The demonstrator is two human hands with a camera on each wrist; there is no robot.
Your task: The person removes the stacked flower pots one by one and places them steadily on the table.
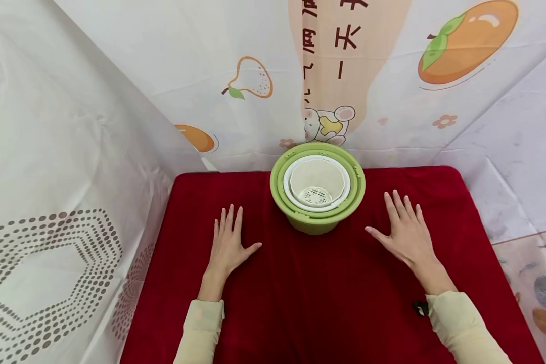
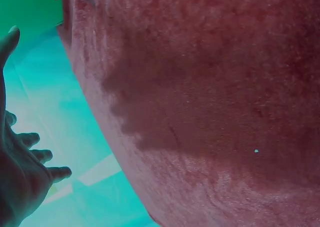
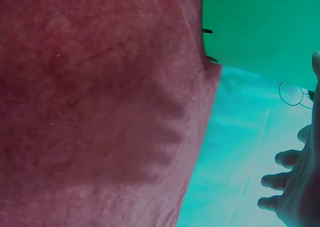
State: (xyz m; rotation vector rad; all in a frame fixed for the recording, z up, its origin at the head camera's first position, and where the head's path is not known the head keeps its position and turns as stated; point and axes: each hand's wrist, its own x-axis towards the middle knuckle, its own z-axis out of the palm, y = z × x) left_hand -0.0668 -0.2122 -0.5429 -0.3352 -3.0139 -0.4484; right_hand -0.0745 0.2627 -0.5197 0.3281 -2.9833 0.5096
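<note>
Nested round pots stand at the back middle of the table in the head view. The outer ones are green pots (image 1: pixel 316 225), with a white pot (image 1: pixel 287 182) inside them and a cream pot (image 1: pixel 318 174) with a perforated bottom innermost. To their left my left hand (image 1: pixel 228 245) is held palm down, fingers straight and thumb spread, holding nothing. My right hand (image 1: pixel 407 235) lies to their right in the same pose, also without anything in it. Both hands are apart from the pots. Each wrist view shows the hand's shadow on the cloth.
A dark red cloth (image 1: pixel 318 293) covers the table. Behind it hangs a white curtain (image 1: pixel 255 126) printed with fruit and characters, and another patterned white sheet (image 1: pixel 73 177) hangs at the left. A small black object (image 1: pixel 420 308) shows by the right cuff.
</note>
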